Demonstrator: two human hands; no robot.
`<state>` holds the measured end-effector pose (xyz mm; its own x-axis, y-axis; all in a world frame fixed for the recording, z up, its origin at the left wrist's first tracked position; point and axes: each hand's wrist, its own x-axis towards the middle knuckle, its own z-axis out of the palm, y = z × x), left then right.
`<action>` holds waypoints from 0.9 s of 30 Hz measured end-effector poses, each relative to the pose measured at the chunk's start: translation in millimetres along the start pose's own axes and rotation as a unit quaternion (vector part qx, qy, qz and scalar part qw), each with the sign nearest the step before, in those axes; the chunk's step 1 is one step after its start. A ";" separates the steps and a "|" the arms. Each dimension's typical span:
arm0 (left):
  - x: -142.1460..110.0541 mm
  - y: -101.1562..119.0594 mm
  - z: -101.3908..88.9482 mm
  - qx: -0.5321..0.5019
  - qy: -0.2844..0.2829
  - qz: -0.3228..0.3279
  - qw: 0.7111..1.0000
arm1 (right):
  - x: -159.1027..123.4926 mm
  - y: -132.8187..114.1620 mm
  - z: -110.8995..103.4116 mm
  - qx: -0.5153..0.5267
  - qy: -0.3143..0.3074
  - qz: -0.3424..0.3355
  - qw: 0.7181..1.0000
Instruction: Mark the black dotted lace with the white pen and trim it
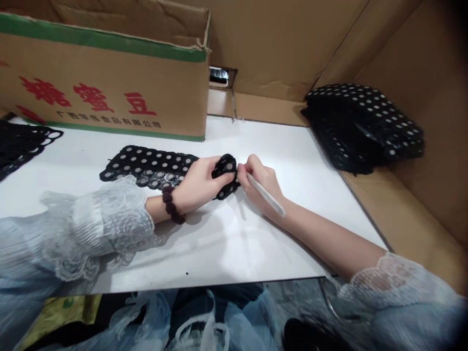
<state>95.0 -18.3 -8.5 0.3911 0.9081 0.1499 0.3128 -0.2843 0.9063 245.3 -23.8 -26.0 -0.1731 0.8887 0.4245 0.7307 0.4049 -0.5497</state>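
Observation:
A black rubbery sheet with rows of pale round dots (157,163) lies on the white tabletop. My left hand (201,183) is closed on its right end, thumb on top, and that end is bent up. Close beside it on the right, my right hand (261,183) pinches a slim white pen-like tool (266,195), its rear end pointing back toward my wrist. The tool's tip is hidden by my fingers, at the edge of the sheet. Some dots along the sheet's near edge have ring-shaped outlines around them.
A cardboard box (109,87) with red lettering stands at the back left. Several dotted black sheets (365,122) are stacked at the right, by a cardboard wall (420,87). A black sheet with round holes (25,144) lies at the left edge. Plastic bags (204,321) hang below the table edge.

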 end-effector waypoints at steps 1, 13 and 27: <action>0.2 -0.1 -0.8 0.004 -0.007 0.001 1.000 | 0.0 -0.4 -0.5 0.006 -0.002 0.003 1.000; 3.1 -3.0 -10.2 0.129 0.029 0.016 0.991 | 0.5 9.1 -19.5 0.305 -0.100 0.097 0.942; 5.8 -1.2 -12.5 0.106 -0.060 0.002 0.993 | 3.1 4.1 -17.2 0.403 -0.075 0.145 0.900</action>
<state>86.0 -8.8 -3.8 0.4896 0.8669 0.0933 0.4811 -0.3578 0.8003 259.1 -23.1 -14.5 -0.1838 0.9768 0.1096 0.0531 0.1212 -0.9912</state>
